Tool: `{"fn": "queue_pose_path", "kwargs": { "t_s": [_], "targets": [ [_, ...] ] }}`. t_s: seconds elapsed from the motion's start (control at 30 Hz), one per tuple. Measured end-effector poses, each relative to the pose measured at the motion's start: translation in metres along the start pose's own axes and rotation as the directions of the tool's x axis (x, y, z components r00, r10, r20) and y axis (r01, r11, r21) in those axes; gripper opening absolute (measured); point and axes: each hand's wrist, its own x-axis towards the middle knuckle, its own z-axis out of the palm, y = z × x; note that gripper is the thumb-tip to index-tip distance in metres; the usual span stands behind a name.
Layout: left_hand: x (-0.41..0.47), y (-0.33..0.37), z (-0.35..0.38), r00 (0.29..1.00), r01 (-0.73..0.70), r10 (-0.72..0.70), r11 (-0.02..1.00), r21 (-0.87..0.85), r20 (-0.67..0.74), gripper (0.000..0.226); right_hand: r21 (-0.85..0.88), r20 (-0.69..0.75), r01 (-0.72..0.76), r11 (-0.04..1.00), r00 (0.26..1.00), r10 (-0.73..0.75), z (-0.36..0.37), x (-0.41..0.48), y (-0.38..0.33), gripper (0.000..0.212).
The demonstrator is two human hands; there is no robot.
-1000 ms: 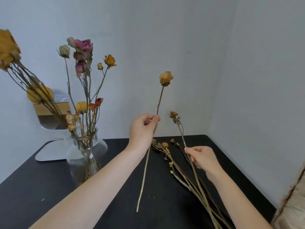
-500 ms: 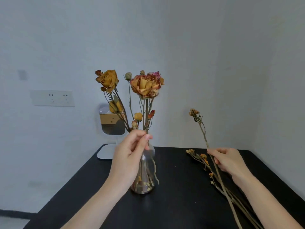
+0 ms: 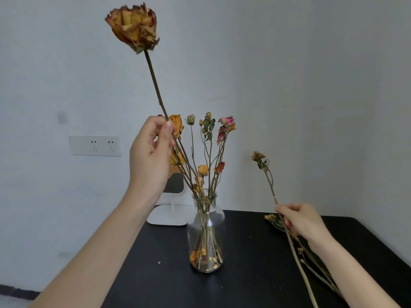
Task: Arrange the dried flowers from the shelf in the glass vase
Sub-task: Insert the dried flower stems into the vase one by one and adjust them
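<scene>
A glass vase [image 3: 205, 236] stands on the black table [image 3: 255, 274], holding several dried flowers [image 3: 209, 138] in orange, pink and yellow. My left hand [image 3: 152, 152] pinches the stem of a large dried orange rose [image 3: 133, 26], held high above and left of the vase; its lower stem slants down toward the vase mouth among the other stems. My right hand [image 3: 301, 221] grips a thin dried stem with a small brown flower head [image 3: 258, 156], right of the vase.
More dried stems [image 3: 315, 263] lie on the table under my right arm. A white stand with a mirror [image 3: 171, 207] sits behind the vase. A wall socket plate [image 3: 95, 145] is at left. Walls close the corner behind and to the right.
The view has tilted and come closer. My left hand rose and now holds the orange rose higher above the vase. My right hand keeps its thin stem, raised slightly off the table.
</scene>
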Motion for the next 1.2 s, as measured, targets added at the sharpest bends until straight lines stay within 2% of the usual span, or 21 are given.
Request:
{"fn": "queue_pose_path", "kwargs": {
  "t_s": [0.27, 0.4, 0.5, 0.73, 1.0, 1.2],
  "targets": [
    [0.007, 0.001, 0.010, 0.999, -0.045, 0.046, 0.997, 0.068, -0.023, 0.021, -0.001, 0.013, 0.001, 1.000, 1.000, -0.001, 0.002, -0.001, -0.003, 0.020],
    [0.014, 0.006, 0.005, 0.995, -0.074, 0.077, 0.996, 0.050, -0.070, 0.021, -0.007, 0.010, 0.002, 1.000, 1.000, -0.002, -0.001, 0.000, -0.004, 0.018],
    [0.019, 0.008, 0.005, 0.995, -0.090, 0.093, 0.995, 0.051, -0.048, 0.022, -0.013, 0.008, 0.001, 1.000, 1.000, -0.001, -0.001, 0.001, -0.004, 0.018],
    [0.010, -0.014, 0.017, 1.000, -0.013, 0.007, 0.975, 0.223, 0.027, 0.018, -0.014, 0.017, 0.009, 1.000, 1.000, -0.009, 0.005, 0.000, -0.002, 0.015],
    [0.005, -0.020, 0.018, 0.997, -0.067, 0.045, 0.928, 0.366, 0.069, 0.011, 0.014, 0.015, -0.008, 1.000, 1.000, 0.008, 0.009, 0.000, -0.001, 0.016],
    [0.018, -0.015, 0.028, 0.999, -0.024, 0.010, 0.890, 0.455, 0.031, 0.017, 0.008, 0.037, -0.009, 1.000, 0.999, 0.009, 0.016, 0.000, -0.003, 0.018]
  ]
}}
